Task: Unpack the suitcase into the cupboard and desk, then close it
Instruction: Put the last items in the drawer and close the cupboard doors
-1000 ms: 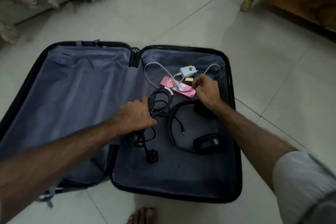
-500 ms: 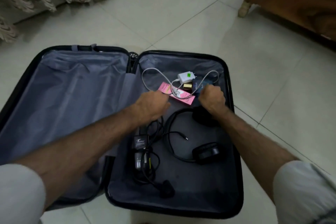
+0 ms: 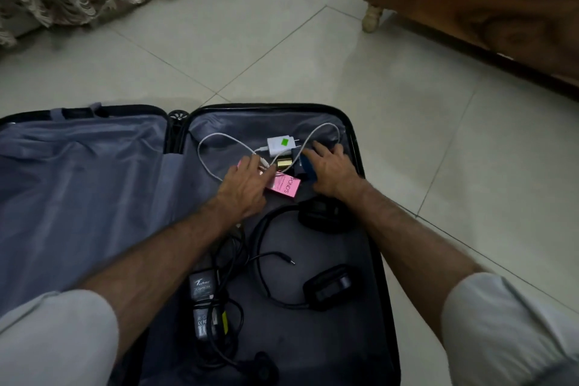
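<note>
The left hand (image 3: 242, 186) lets go of the black adapter (image 3: 202, 287) and reaches the pink box (image 3: 286, 186); the right hand (image 3: 329, 168) now covers the dark blue item (image 3: 302, 166).

The suitcase (image 3: 94, 197) runs off the frame at 9 and 6 o'clock. The left hand (image 3: 247, 188) covers one end of the pink box (image 3: 286, 186); the right hand (image 3: 333, 171) hides most of a dark blue item (image 3: 299, 163), too covered to identify. The black plug (image 3: 261, 368) at 6 o'clock is dim. Adapter (image 3: 203, 287) print is unreadable.
</note>
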